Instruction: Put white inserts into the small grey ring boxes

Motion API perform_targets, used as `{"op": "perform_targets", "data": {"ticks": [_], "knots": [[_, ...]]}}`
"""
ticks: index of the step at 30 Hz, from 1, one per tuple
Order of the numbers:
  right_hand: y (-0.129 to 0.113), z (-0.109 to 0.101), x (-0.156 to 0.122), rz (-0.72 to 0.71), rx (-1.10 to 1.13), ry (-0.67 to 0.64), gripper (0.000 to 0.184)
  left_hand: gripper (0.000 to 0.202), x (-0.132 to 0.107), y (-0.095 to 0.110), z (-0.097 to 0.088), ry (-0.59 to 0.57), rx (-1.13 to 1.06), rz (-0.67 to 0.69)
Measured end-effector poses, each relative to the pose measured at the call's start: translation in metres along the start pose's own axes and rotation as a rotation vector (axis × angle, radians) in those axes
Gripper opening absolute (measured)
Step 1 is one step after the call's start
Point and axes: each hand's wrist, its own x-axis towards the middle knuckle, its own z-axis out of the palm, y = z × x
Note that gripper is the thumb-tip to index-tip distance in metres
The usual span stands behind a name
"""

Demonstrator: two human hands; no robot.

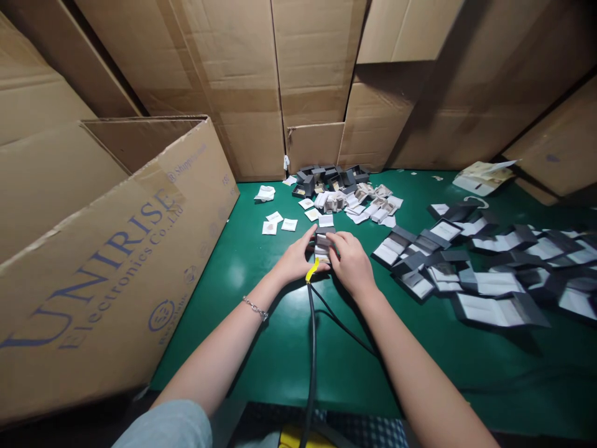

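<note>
Between my two hands, at the middle of the green table, is a small dark box with a white lining [321, 249]. My left hand [295, 255] grips its left side, with the thumb and fingers around it. My right hand [351, 260] has its bent fingers at the box's right side and over the white lining; whether they pinch the lining or only press on it, I cannot tell. A yellow tag [312, 270] on a black cable [311, 342] lies just in front of the box. Beyond it rests a small white card [326, 220].
Several open dark boxes with white linings [443, 261] spread over the right side. At the back are a pile of dark boxes [331, 177] and white inserts [368, 202]. A large carton [140, 267] stands at left; cardboard [237, 81] walls the far edge. Small white packets [290, 224] lie left of centre.
</note>
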Motion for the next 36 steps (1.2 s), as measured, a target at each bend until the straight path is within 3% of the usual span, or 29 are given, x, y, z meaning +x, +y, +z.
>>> {"op": "perform_targets", "data": {"ticks": [6, 12, 22, 32, 36], "knots": [[-0.0002, 0.0006, 0.0001, 0.059, 0.048, -0.012, 0.027, 0.103, -0.0002, 0.0024, -0.0001, 0.005, 0.011, -0.027], [0.0066, 0.0055, 0.0008, 0.257, 0.282, 0.028, 0.019, 0.104, 0.0002, 0.0025, -0.0005, 0.0, 0.023, -0.037], [0.0045, 0.0002, 0.003, 0.289, 0.342, 0.031, 0.014, 0.102, 0.0004, -0.0022, 0.0015, 0.005, -0.022, -0.013], [0.0037, 0.0047, 0.0044, 0.514, 0.462, 0.016, 0.021, 0.104, 0.0003, 0.0001, 0.0008, 0.001, 0.036, -0.029], [0.0018, 0.0077, 0.0039, 0.54, 0.494, 0.059, 0.026, 0.103, -0.0004, 0.0003, 0.0005, -0.003, 0.061, -0.028]]}}
